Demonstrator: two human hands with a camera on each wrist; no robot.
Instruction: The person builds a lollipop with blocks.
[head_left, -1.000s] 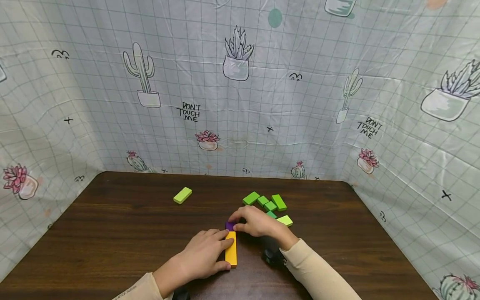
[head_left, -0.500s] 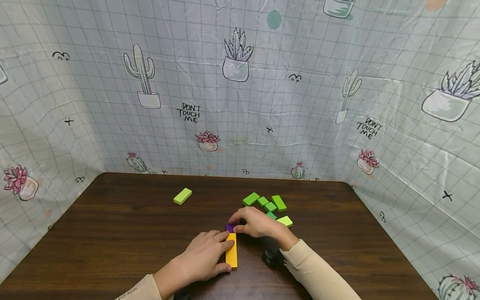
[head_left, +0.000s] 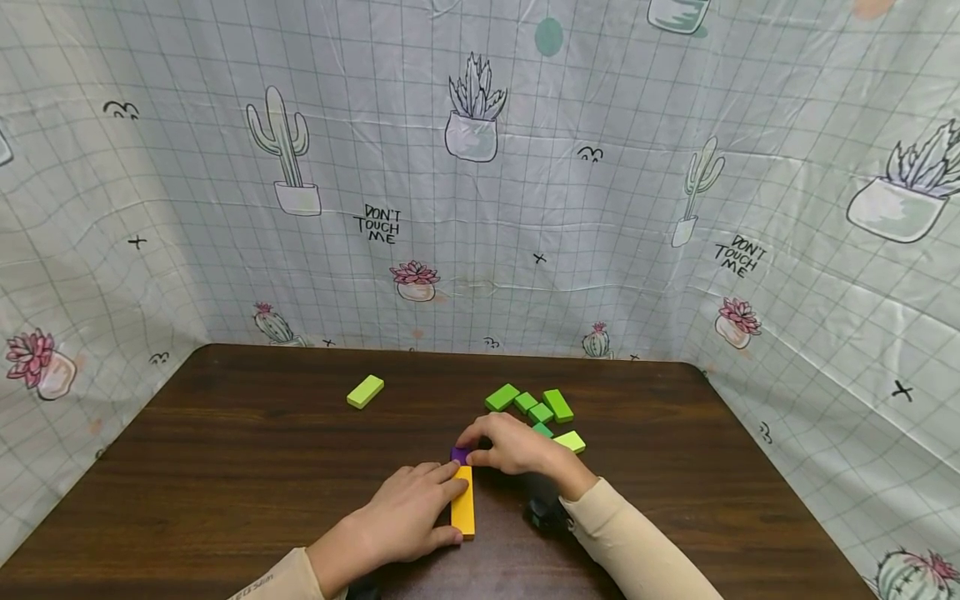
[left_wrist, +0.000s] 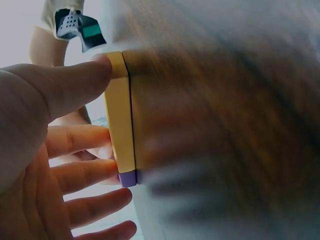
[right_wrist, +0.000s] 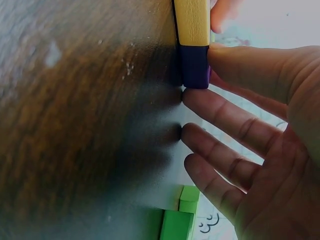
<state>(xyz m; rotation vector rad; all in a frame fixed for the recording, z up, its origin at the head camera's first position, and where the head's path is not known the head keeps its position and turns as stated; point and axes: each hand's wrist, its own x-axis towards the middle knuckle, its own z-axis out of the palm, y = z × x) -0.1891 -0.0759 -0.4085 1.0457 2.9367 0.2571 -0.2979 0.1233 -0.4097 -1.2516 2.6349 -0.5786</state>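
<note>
A long yellow block (head_left: 463, 508) lies on the dark wooden table, pointing away from me. Against its far end sits a small purple block (right_wrist: 195, 70), flush with it in the right wrist view. My left hand (head_left: 405, 510) holds the yellow block from the left, thumb at the near end and fingertips along its edge and top. With thumb and index finger, my right hand (head_left: 512, 443) pinches the purple block; its other fingers extend past the block, as the right wrist view shows. In the left wrist view the purple block (left_wrist: 127, 179) continues the yellow block's line.
Several green blocks (head_left: 540, 412) lie loosely grouped beyond my right hand, with a lime block (head_left: 570, 442) near that wrist. Farther left lies a yellow-green block (head_left: 365, 392). A patterned curtain (head_left: 480, 208) hangs behind the table (head_left: 247, 467) and along its sides.
</note>
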